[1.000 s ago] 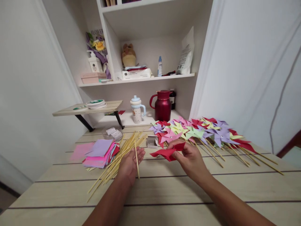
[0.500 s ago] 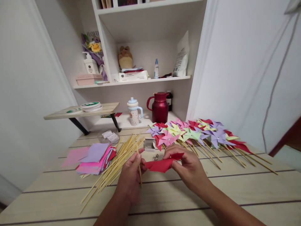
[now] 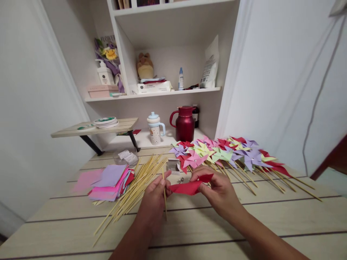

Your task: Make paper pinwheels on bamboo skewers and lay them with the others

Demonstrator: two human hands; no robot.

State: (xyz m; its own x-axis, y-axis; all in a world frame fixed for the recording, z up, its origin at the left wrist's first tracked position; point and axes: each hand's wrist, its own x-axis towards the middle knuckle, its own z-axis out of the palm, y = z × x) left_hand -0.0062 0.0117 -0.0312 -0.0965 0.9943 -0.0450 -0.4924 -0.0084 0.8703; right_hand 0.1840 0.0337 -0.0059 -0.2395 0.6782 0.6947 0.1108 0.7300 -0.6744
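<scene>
My left hand [image 3: 155, 193] is closed around a thin wooden stick [image 3: 165, 200] that stands nearly upright, its tip rising above the fingers. My right hand [image 3: 217, 189] pinches a folded red paper pinwheel [image 3: 187, 188], whose left end touches the fingers of my left hand. Whether the stick meets the paper cannot be made out. Small shiny metal pins [image 3: 180, 180] lie on the table just behind the red paper, near a small open box [image 3: 174, 165].
Loose wooden sticks [image 3: 135, 191] and coloured paper squares [image 3: 111, 177] lie to the left. Finished pinwheels [image 3: 222, 153] on sticks spread across the back right. Behind stand a dotted cup [image 3: 155, 131], a red jug [image 3: 184, 124] and a small raised shelf [image 3: 124, 124].
My left hand has shifted slightly right, and the stick in it stands a little more upright. The red paper stays pinched in my right hand, tilted a bit differently.
</scene>
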